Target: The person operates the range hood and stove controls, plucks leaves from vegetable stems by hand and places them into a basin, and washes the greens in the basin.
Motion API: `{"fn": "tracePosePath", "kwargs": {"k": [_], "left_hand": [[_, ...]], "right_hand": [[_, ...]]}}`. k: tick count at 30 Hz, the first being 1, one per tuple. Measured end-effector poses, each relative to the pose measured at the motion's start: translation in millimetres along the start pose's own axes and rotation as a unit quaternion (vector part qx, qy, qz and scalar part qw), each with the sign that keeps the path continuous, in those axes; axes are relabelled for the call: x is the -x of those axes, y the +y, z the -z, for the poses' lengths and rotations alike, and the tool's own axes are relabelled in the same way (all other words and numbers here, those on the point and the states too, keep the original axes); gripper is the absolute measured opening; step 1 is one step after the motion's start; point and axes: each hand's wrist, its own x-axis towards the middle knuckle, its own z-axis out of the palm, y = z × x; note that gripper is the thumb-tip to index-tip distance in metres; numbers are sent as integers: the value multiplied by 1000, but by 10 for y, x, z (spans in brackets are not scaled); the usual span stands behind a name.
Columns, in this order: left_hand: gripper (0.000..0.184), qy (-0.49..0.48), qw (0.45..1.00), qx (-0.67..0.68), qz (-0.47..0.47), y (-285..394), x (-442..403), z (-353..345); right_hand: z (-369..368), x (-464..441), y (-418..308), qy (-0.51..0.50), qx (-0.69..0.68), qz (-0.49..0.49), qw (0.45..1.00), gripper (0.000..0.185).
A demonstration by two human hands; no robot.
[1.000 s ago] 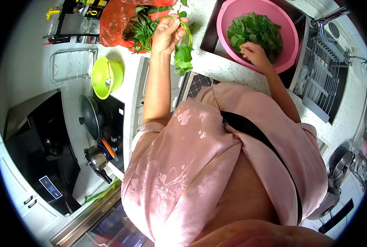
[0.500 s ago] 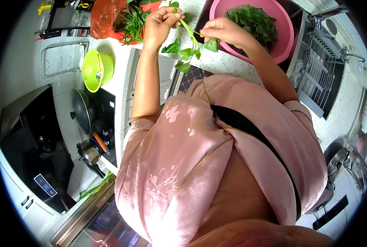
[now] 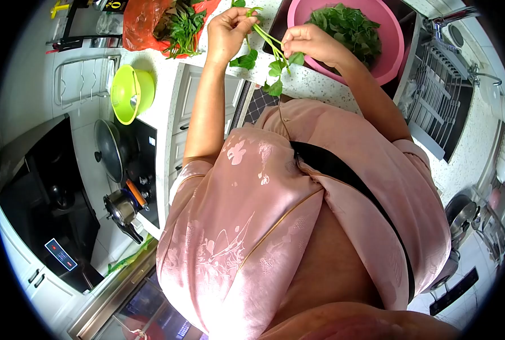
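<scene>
My left hand (image 3: pixel 228 35) pinches the stems of a leafy green sprig (image 3: pixel 268 39) above the counter edge. At the sprig's lower part, my right hand (image 3: pixel 309 45) has its fingers closed on a stem or leaf stalk. Several leaves hang down between my hands. Behind my right hand, a pink basin (image 3: pixel 397 48) holds a heap of picked green leaves (image 3: pixel 346 31). Left of my left hand lies a red plastic bag (image 3: pixel 139 28), open, with more leafy greens (image 3: pixel 185 34) in it.
A lime-green bucket (image 3: pixel 142 93) stands on the left counter near the stove, where a wok lid (image 3: pixel 109 148) and a pressure cooker (image 3: pixel 120 208) are. The basin sits in a dark sink, with a faucet (image 3: pixel 453 17) and a dish rack (image 3: pixel 434 102) on the right.
My left hand has shifted slightly right, and my right hand has closed in on the stems. Fewer leaves hang from the sprig's lower part.
</scene>
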Motion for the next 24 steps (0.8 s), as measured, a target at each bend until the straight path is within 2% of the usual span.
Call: {"fn": "tracePosePath", "kwargs": {"k": [2, 3, 5, 6, 8, 10, 12, 13, 16, 20, 24], "left_hand": [[9, 7, 999, 32, 2, -4, -8, -3], [9, 16, 997, 80, 4, -14, -7, -4], [10, 26, 992, 127, 8, -55, -6, 17], [8, 51, 980, 192, 17, -104, -26, 42], [6, 90, 952, 291, 39, -207, -76, 97], [7, 103, 942, 318, 32, -227, -62, 73], [10, 128, 925, 356, 27, -248, -75, 21], [10, 124, 925, 357, 27, -261, -73, -4], [10, 153, 916, 368, 32, -249, -54, -95], [11, 157, 917, 366, 3, -288, -55, -130], [13, 173, 916, 361, -16, -282, -41, -174]], "right_hand": [[23, -25, 106, 98, -52, 57, 992, 9], [37, -8, 86, 98, -52, 57, 992, 9], [62, 38, 1, 190, -215, 59, 956, 8], [68, 58, -30, 213, -268, 65, 937, 9], [83, 77, -17, 213, -300, 65, 928, 10], [67, 90, -25, 214, -331, 66, 917, 11], [-22, 108, -55, 114, -336, 17, 935, 12], [-74, 78, -62, 82, -377, -19, 922, 13], [-144, 3, 6, -4, -408, -3, 913, 17], [-121, -38, 13, -20, -450, 7, 893, 25], [-104, -19, -9, 6, -413, 11, 910, 33]]}}
